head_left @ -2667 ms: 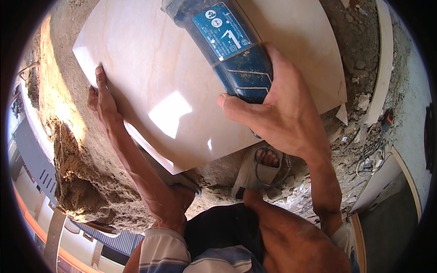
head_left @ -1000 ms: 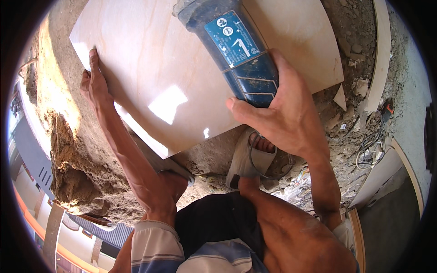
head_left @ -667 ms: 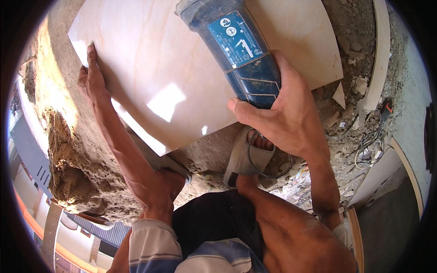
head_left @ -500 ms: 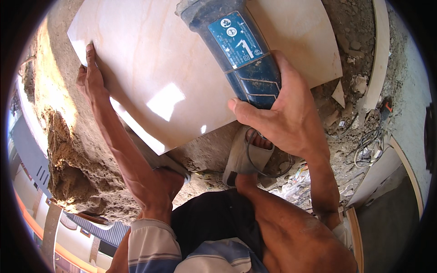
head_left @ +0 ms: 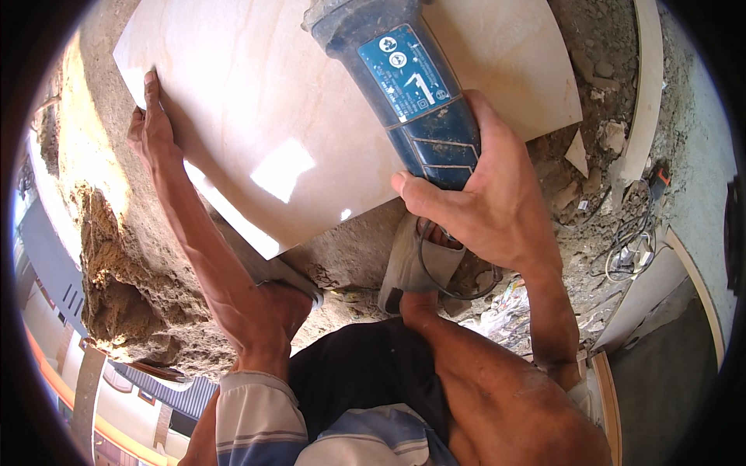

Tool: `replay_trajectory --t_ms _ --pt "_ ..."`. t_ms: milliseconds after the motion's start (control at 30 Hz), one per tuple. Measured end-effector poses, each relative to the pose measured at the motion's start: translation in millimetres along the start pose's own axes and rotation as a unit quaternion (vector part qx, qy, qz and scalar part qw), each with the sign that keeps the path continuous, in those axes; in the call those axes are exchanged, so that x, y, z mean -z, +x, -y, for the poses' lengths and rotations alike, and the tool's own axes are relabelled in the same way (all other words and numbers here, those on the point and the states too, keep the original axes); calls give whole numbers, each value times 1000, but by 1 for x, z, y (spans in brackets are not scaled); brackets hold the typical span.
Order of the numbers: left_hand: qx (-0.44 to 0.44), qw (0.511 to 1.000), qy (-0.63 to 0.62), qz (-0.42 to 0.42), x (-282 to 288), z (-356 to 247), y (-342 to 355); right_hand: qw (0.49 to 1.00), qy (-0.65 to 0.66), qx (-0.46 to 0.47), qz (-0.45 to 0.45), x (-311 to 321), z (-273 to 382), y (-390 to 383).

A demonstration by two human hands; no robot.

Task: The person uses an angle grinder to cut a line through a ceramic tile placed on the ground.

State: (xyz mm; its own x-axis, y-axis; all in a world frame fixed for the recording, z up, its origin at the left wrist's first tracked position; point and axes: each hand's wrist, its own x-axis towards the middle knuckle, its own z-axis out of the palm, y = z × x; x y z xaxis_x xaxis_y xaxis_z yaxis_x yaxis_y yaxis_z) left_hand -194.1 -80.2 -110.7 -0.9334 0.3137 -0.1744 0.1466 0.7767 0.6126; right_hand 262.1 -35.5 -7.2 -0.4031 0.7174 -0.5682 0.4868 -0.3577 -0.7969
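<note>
A large cream tile (head_left: 233, 116) with a glossy, faintly veined face lies in front of me. My left hand (head_left: 158, 128) pinches its left edge, thumb on the upper face and the other fingers partly hidden at the edge. In my right hand (head_left: 486, 198) is a dusty blue angle grinder (head_left: 423, 116), held by its rear body over the tile. Its head runs out at the top of the picture, so any disc is out of sight. The grinder's black cord (head_left: 458, 295) loops down past my sandalled right foot (head_left: 420, 264).
Dirt and rubble (head_left: 594, 147) with a pointed tile shard (head_left: 577, 155) lie on the right. Further right are a long pale strip (head_left: 646, 93), tangled cables (head_left: 633, 241) and a wall (head_left: 703, 147). A rough earth edge (head_left: 116, 287) drops away at the left.
Almost nothing differs. The tile and my left hand have shifted very slightly up and left in the picture; the grinder sits a touch lower. Both holds are the same.
</note>
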Motion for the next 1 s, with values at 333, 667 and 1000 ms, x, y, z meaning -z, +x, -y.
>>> replay_trajectory --t_ms 333,667,1000 --pt "14 1000 -18 3 0 1 4 1000 -6 17 -11 -1 -7 -8" --pt "23 1000 16 -3 1 -4 1 1000 16 -1 6 0 -14 -17" --pt "19 1000 12 -11 0 -1 7 1000 0 10 -4 1 -21 -27"
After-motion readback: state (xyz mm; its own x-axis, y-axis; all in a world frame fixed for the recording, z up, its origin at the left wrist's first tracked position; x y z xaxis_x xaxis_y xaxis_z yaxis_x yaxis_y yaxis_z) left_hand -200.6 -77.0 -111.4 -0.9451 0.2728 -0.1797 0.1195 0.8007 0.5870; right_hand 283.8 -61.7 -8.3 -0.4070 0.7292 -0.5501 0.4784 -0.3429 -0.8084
